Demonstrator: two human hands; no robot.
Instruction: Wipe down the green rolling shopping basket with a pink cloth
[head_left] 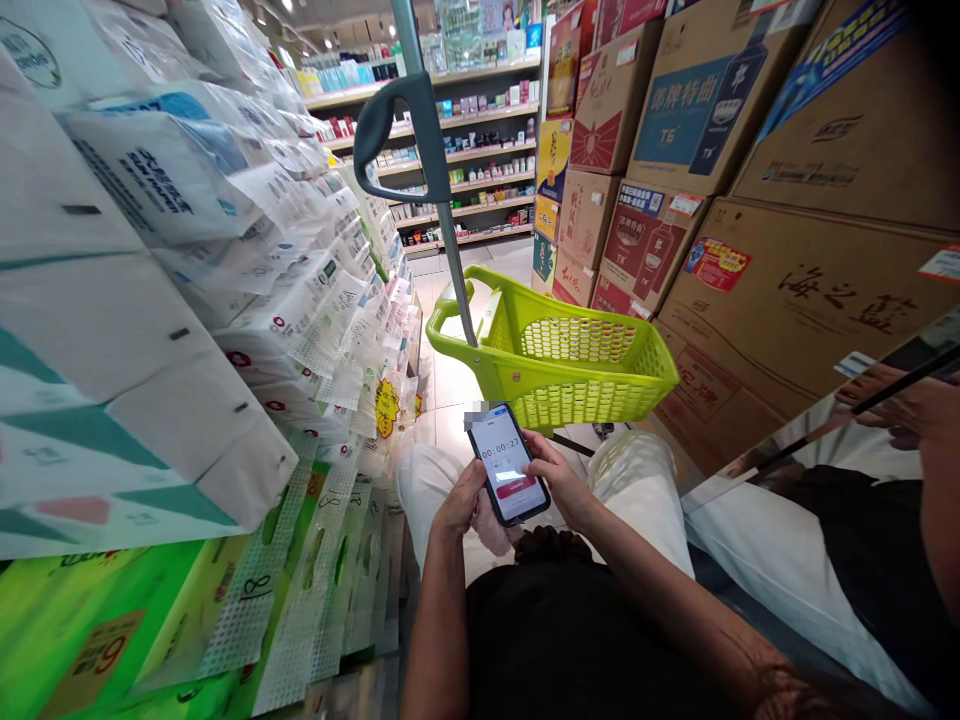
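A smartphone (504, 450) with a timer reading 00:00:27 is held above my lap. My left hand (459, 497) grips its left edge, fingers curled behind it. Around its right edge is my right hand (564, 482), with the thumb over the lower part of the screen near a red button. Just beyond the phone stands a lime-green shopping basket (585, 335) with perforated sides. A long grey pole with a dark loop handle (401, 135) rises from the basket's left end. Neither hand touches the basket.
Stacked tissue packs (172, 170) line the left side closely. Cardboard cartons (840, 260) are piled on the right, beside a mirror-like reflective surface (862, 520). Shelves of small goods (487, 140) stand at the back. A pale tiled floor (450, 390) runs between the stacks.
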